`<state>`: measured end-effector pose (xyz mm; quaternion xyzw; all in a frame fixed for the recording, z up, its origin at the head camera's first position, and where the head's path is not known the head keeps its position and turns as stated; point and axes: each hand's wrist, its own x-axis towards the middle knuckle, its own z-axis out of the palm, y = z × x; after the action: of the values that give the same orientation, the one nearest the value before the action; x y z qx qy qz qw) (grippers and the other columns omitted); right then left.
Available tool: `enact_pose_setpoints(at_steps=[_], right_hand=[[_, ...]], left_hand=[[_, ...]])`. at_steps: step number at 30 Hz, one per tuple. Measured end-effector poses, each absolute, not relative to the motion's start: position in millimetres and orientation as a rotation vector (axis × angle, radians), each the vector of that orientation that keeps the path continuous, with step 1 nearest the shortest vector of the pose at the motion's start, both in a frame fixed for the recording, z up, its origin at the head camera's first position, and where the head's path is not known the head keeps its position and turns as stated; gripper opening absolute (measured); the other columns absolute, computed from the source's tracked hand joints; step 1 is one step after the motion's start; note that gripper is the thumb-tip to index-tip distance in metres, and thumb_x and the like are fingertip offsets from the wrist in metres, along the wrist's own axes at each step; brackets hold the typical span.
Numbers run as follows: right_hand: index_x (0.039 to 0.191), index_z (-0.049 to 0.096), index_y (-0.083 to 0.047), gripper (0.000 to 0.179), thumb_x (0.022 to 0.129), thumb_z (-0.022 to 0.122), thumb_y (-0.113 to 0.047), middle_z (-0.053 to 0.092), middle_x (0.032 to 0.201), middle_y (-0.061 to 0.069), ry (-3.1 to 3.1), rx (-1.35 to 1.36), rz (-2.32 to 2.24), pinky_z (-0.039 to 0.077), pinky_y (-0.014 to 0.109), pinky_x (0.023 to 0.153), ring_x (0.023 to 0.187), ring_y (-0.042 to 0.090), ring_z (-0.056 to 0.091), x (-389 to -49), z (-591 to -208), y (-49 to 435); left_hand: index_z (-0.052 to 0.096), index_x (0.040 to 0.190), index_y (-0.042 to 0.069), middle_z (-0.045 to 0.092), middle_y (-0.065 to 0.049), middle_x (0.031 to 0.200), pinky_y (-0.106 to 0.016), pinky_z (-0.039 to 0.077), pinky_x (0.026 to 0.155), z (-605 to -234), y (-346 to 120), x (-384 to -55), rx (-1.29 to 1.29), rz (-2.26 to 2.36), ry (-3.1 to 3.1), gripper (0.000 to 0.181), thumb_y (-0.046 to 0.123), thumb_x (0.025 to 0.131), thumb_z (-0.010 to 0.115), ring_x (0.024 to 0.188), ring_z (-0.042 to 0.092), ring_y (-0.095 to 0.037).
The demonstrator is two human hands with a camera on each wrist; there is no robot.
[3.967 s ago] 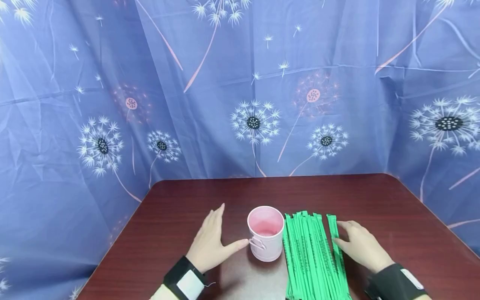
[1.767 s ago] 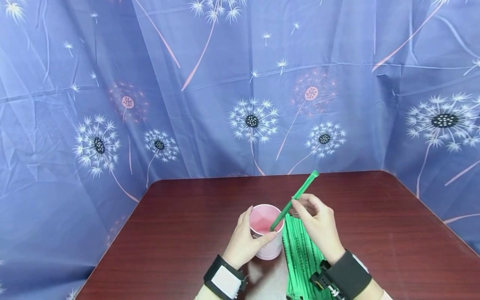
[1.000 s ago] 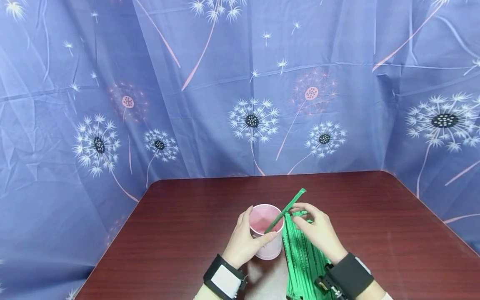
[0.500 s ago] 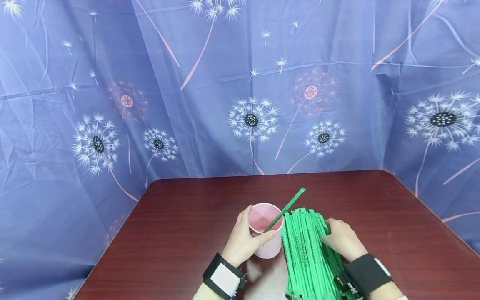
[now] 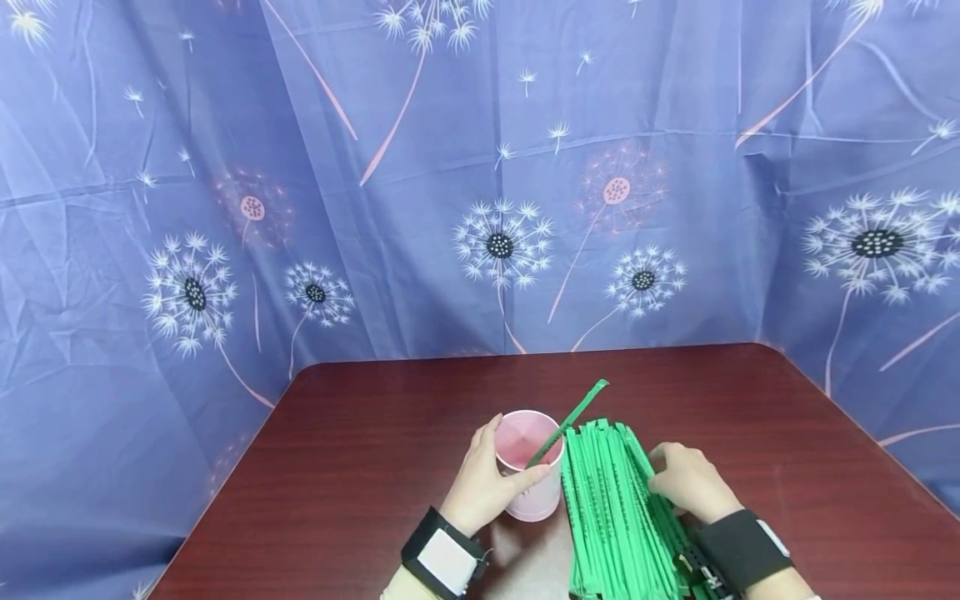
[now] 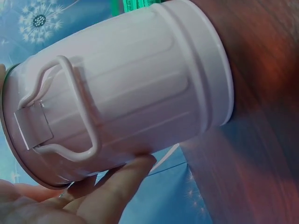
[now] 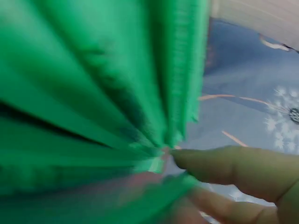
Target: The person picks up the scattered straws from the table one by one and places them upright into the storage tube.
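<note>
A small pink bucket (image 5: pixel 534 500) with a side handle (image 6: pixel 88 126) stands on the table. My left hand (image 5: pixel 480 487) holds it, thumb across the near side below the rim and fingers round the far left. One long green stick packet (image 5: pixel 570 421) leans inside, its upper end sticking out past the right rim. Right beside the bucket lies a pile of green stick packets (image 5: pixel 607 508) with dark print. At the pile's right edge, my right hand (image 5: pixel 693 479) pinches a green packet (image 7: pixel 161 196) between thumb and finger; the right wrist view is partly blurred.
The dark red-brown table (image 5: pixel 360 442) has rounded far corners. A blue curtain with dandelion prints (image 5: pixel 420 275) hangs behind and along the sides. Black bands (image 5: pixel 442 550) with camera gear are strapped round both wrists.
The right hand brought a green packet from the pile's right side into the bucket, let go, and went back to the pile's right edge. The left hand moved right and took hold of the bucket.
</note>
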<state>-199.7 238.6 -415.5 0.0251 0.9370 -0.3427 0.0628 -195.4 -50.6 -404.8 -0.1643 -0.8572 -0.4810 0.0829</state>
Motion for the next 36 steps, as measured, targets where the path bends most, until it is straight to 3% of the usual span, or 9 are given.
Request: enact_pose_setpoints(at_steps=[5, 9, 11, 16, 19, 23, 26, 30, 36], right_hand=[[0.135, 0.052, 0.016, 0.055, 0.094, 0.065, -0.018, 0.064, 0.112, 0.030, 2.989, 0.076, -1.200, 0.055, 0.040, 0.062, 0.072, 0.021, 0.063, -189, -392, 235], [0.130, 0.062, 0.008, 0.053, 0.094, 0.066, -0.031, 0.069, 0.096, 0.015, 3.283, 0.046, -1.420, 0.052, 0.037, 0.059, 0.065, 0.015, 0.060, -175, -372, 220], [0.121, 0.070, 0.004, 0.043, 0.089, 0.072, -0.026, 0.070, 0.085, 0.008, 3.419, -0.023, -1.599, 0.051, 0.029, 0.055, 0.062, 0.011, 0.060, -168, -362, 207], [0.097, 0.080, -0.002, 0.025, 0.073, 0.083, 0.002, 0.069, 0.073, -0.001, 3.579, -0.727, -1.871, 0.046, 0.013, 0.050, 0.060, 0.002, 0.058, -154, -345, 169], [0.095, 0.080, -0.003, 0.017, 0.078, 0.080, -0.004, 0.069, 0.076, -0.002, 3.539, -1.236, -1.749, 0.047, 0.014, 0.051, 0.062, 0.002, 0.056, -150, -345, 151], [0.098, 0.078, -0.006, 0.019, 0.086, 0.072, -0.020, 0.070, 0.081, -0.002, 3.420, -1.514, -1.641, 0.047, 0.015, 0.053, 0.064, 0.002, 0.055, -148, -351, 137], [0.099, 0.078, -0.008, 0.021, 0.078, 0.080, -0.011, 0.071, 0.084, -0.003, 3.378, -1.536, -1.631, 0.046, 0.015, 0.053, 0.065, 0.002, 0.055, -148, -352, 134], [0.098, 0.079, -0.008, 0.037, 0.064, 0.086, 0.004, 0.071, 0.086, -0.005, 3.449, -1.404, -1.603, 0.049, 0.014, 0.054, 0.068, 0.002, 0.058, -148, -352, 141], [0.093, 0.080, -0.011, 0.030, 0.068, 0.084, 0.005, 0.069, 0.082, -0.013, 3.541, -0.921, -1.492, 0.052, 0.020, 0.055, 0.069, -0.001, 0.058, -155, -360, 168]], left_hand=[[0.039, 0.148, -0.010, 0.045, -0.031, 0.145, -0.063, 0.046, 0.103, -402, -50, -193, -0.494, -1.375, -2.544, 0.100, 0.047, 0.076, 0.079, 0.129, 0.049, -0.045], [0.043, 0.149, -0.003, 0.045, -0.022, 0.149, -0.062, 0.044, 0.104, -394, -47, -185, -0.462, -1.365, -2.464, 0.097, 0.052, 0.077, 0.077, 0.136, 0.042, -0.040], [0.050, 0.146, 0.002, 0.050, -0.015, 0.147, -0.059, 0.044, 0.104, -387, -44, -179, -0.467, -1.401, -2.378, 0.088, 0.052, 0.078, 0.076, 0.135, 0.043, -0.034], [0.066, 0.134, 0.012, 0.066, -0.001, 0.129, -0.048, 0.055, 0.095, -364, -30, -163, -0.635, -1.530, -2.102, 0.059, 0.038, 0.083, 0.076, 0.116, 0.063, -0.019], [0.069, 0.129, 0.009, 0.071, -0.003, 0.120, -0.041, 0.062, 0.083, -353, -23, -156, -0.761, -1.619, -1.959, 0.046, 0.026, 0.086, 0.075, 0.102, 0.070, -0.016], [0.075, 0.110, 0.004, 0.076, -0.008, 0.109, -0.034, 0.064, 0.068, -345, -20, -151, -0.784, -1.713, -1.828, 0.025, 0.018, 0.090, 0.071, 0.084, 0.075, -0.018], [0.076, 0.095, 0.002, 0.078, -0.008, 0.102, -0.031, 0.063, 0.061, -343, -24, -153, -0.742, -1.715, -1.762, 0.016, 0.016, 0.090, 0.071, 0.076, 0.074, -0.019], [0.075, 0.095, -0.003, 0.078, -0.012, 0.094, -0.031, 0.063, 0.064, -338, -36, -160, -0.672, -1.701, -1.672, 0.017, 0.012, 0.089, 0.071, 0.073, 0.074, -0.019], [0.069, 0.107, -0.014, 0.075, -0.022, 0.088, -0.036, 0.064, 0.065, -324, -59, -177, -0.583, -1.756, -1.539, 0.025, 0.005, 0.092, 0.067, 0.077, 0.075, -0.018]])
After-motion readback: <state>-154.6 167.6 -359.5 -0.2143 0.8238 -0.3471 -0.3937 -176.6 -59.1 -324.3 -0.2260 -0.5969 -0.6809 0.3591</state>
